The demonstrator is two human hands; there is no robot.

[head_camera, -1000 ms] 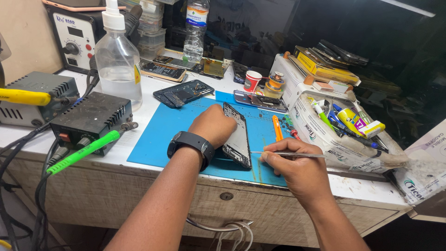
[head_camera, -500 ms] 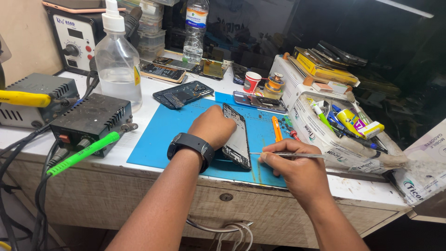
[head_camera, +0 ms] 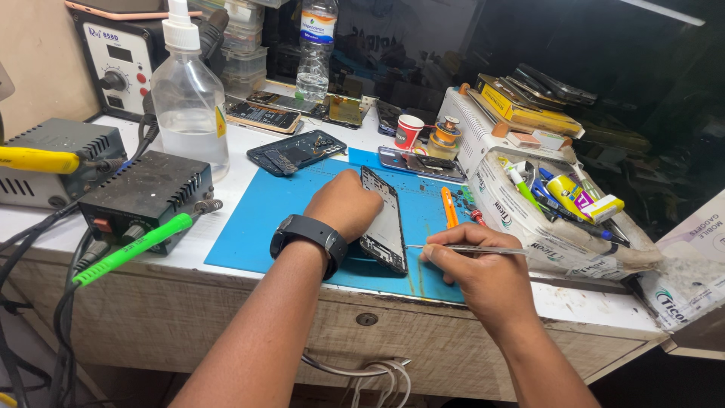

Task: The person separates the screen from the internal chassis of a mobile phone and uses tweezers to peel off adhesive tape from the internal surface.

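Blue silicone mat covers the middle of the white tabletop; soft, matte, grippy, good base for prying. On it, dead centre, the phone frame: thin black rigid rectangle, tipped up on its long edge, glossy inner face toward 3 o'clock. Left hand is curled over the frame's top edge, clamping it upright. Right hand at 4 o'clock pinches slim steel tweezers, tips touching the frame's lower right edge.

To do it well, I'd judge: keep the frame braced on the mat, tweezers shallow, light force only, thin metal tips slip and the frame will flex.

Clear plastic squeeze bottle at 10 o'clock, black vented metal supply box at 9, orange plastic pry tool just beside the frame at 2.
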